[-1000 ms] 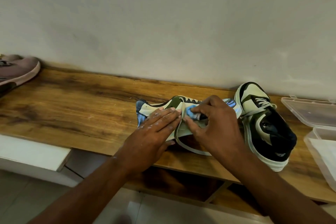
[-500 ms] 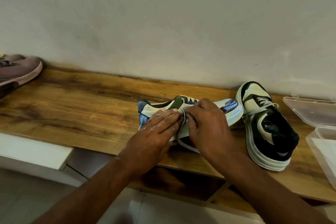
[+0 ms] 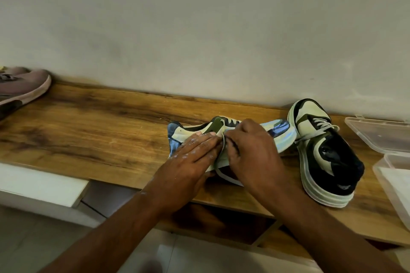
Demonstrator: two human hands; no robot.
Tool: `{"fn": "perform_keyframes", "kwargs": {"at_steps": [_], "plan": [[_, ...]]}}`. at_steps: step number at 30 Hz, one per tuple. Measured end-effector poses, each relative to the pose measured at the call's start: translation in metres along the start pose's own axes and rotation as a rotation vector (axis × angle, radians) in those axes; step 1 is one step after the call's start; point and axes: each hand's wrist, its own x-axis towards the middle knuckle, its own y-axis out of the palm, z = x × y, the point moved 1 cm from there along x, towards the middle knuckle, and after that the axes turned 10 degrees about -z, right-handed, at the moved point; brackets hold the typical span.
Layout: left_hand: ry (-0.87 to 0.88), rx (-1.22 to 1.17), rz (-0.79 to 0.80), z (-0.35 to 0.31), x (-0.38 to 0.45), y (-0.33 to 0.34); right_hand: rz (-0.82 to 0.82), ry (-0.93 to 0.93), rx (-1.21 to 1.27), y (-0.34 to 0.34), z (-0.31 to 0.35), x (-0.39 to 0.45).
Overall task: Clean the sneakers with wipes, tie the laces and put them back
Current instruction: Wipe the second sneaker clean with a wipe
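A cream, olive and black sneaker [image 3: 281, 134] lies on its side on the wooden shelf [image 3: 99, 131], sole edge toward the right. My left hand [image 3: 190, 157] lies flat on its heel side, fingers pressed down. My right hand [image 3: 250, 150] is closed over the middle of the shoe, pinching its pale lace [image 3: 221, 173], which loops down toward the shelf edge. Whether a wipe is in that hand is hidden. The matching sneaker [image 3: 326, 155] stands upright just to the right, toe toward the wall, laces loose.
A clear plastic box [image 3: 390, 175] with white wipes and its open lid [image 3: 377, 135] sits at the far right. A mauve shoe [image 3: 20, 88] rests at the shelf's left end. The wall runs close behind. A white ledge [image 3: 40, 186] sits below left.
The blue wipe seen under my right fingers a second ago is no longer visible. My right hand has curled tighter over the shoe and now pinches the lace; the left hand stayed put.
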Motion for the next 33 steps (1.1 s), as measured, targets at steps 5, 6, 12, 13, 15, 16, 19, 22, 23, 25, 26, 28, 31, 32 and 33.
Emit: {"fn": "perform_keyframes", "kwargs": {"at_steps": [5,6,12,13,15,16,19,22,23,25,26,28,31,32,33], "plan": [[0.003,-0.027,0.021,0.003,0.001,-0.001,-0.148,0.151,-0.073,-0.027,-0.042,0.020],[-0.001,-0.029,0.021,0.004,0.000,-0.001,-0.164,0.182,-0.100,-0.030,-0.046,0.021],[-0.026,-0.032,0.030,0.005,0.001,-0.001,-0.042,0.049,0.036,-0.011,-0.005,-0.006],[-0.020,-0.032,0.037,0.006,0.000,-0.001,-0.013,0.003,0.038,-0.008,0.000,-0.009],[-0.012,-0.042,0.046,0.009,0.000,-0.003,-0.019,-0.017,0.037,-0.009,-0.005,-0.007],[-0.016,-0.054,0.049,0.010,0.000,-0.004,-0.050,0.024,0.041,-0.013,-0.013,-0.003],[-0.033,-0.083,0.051,0.014,0.002,-0.005,-0.201,0.162,0.020,-0.033,-0.043,0.009],[-0.048,-0.084,0.059,0.016,0.003,-0.005,-0.260,0.260,0.008,-0.044,-0.056,0.011],[-0.053,-0.087,0.062,0.016,0.003,-0.005,-0.266,0.253,0.013,-0.043,-0.054,0.009],[-0.065,-0.095,0.062,0.016,0.003,-0.004,-0.238,0.196,0.031,-0.034,-0.041,0.001],[-0.070,-0.098,0.061,0.016,0.003,-0.004,-0.199,0.158,0.037,-0.027,-0.033,-0.004],[-0.074,-0.100,0.060,0.018,0.003,-0.004,-0.122,0.078,0.029,-0.020,-0.023,-0.008],[-0.080,-0.120,0.052,0.020,0.003,-0.006,-0.157,0.120,0.020,-0.030,-0.040,0.001],[-0.085,-0.122,0.048,0.020,0.002,-0.006,-0.195,0.170,0.012,-0.036,-0.050,0.005],[-0.090,-0.121,0.046,0.020,0.002,-0.006,-0.230,0.223,0.001,-0.043,-0.059,0.008]]}}
